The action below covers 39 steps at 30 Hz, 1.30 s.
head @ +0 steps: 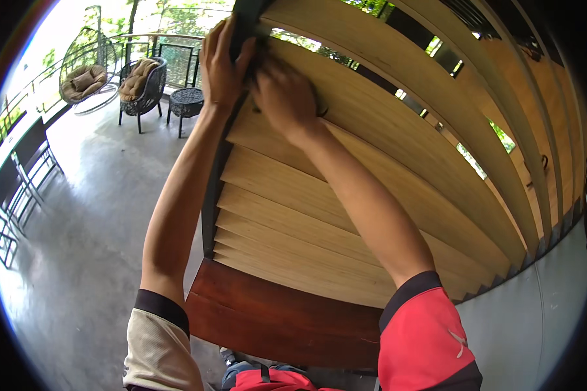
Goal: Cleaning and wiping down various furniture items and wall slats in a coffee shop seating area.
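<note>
My left hand (221, 68) is wrapped around the upper part of a dark frame post (210, 205), thumb on the near side. Close beside it, my right hand (287, 97) is blurred by motion over a wooden slat (352, 93). Dark material shows at its fingertips and past its outer edge; it seems to hold a dark item, too blurred to name. Several pale wooden slats (293, 215) run rightward from the post, tilted and stacked one above another. Wider gaps separate the upper slats. Both arms reach up and forward.
Below the slats lies a reddish-brown wooden plank (283, 313). At left, on the concrete floor (93, 205), stand a hanging chair (85, 80), a cushioned wicker chair (142, 93), a small wicker table (186, 101) and folding chairs (32, 161). A grey surface (528, 293) borders the right.
</note>
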Each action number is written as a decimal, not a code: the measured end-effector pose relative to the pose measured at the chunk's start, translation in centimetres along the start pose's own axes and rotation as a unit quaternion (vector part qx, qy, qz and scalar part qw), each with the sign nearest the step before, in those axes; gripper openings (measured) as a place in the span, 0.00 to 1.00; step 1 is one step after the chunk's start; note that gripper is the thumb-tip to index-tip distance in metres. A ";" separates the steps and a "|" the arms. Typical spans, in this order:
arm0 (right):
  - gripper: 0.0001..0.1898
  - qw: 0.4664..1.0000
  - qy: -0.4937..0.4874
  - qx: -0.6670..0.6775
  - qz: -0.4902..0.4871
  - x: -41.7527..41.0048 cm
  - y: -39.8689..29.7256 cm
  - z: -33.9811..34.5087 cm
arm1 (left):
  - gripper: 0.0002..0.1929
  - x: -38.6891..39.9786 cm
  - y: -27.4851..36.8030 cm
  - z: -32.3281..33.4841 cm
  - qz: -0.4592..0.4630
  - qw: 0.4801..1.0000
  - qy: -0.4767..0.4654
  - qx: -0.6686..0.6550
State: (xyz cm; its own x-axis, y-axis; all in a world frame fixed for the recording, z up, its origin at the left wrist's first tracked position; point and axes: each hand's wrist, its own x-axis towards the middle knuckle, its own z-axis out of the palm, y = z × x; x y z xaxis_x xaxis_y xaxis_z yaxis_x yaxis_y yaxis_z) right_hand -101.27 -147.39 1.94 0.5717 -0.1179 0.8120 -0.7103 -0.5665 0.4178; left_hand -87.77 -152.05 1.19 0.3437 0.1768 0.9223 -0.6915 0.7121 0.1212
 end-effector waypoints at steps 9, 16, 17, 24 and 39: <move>0.19 0.999 -0.007 -0.023 0.038 2.1 1.7 0.1 | 0.24 -0.2 0.3 0.0 -0.009 1.000 -0.008 0.005; 0.16 0.999 -0.028 0.009 -0.030 -0.2 2.1 -2.4 | 0.23 -0.4 -1.2 -0.7 0.007 0.999 -0.019 0.048; 0.15 0.993 -0.102 0.003 0.058 0.2 2.9 -3.5 | 0.22 -0.5 -1.2 -0.9 -0.005 0.999 -0.024 0.048; 0.14 0.994 -0.041 -0.020 0.095 -3.5 5.0 -6.8 | 0.18 -1.0 3.0 -0.3 -0.033 0.990 0.007 0.135; 0.16 0.985 -0.086 -0.038 0.142 -6.1 9.2 -13.0 | 0.13 -2.4 13.9 3.8 -0.096 0.978 -0.172 -0.069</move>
State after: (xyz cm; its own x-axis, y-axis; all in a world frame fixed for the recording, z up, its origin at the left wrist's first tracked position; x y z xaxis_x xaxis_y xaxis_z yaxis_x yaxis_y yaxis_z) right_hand -116.64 -141.26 6.14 0.4011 -0.4035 0.8224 -0.8770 -0.4284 0.2175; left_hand -100.62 -145.23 2.04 0.2085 -0.1920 0.9590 -0.5344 0.7989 0.2761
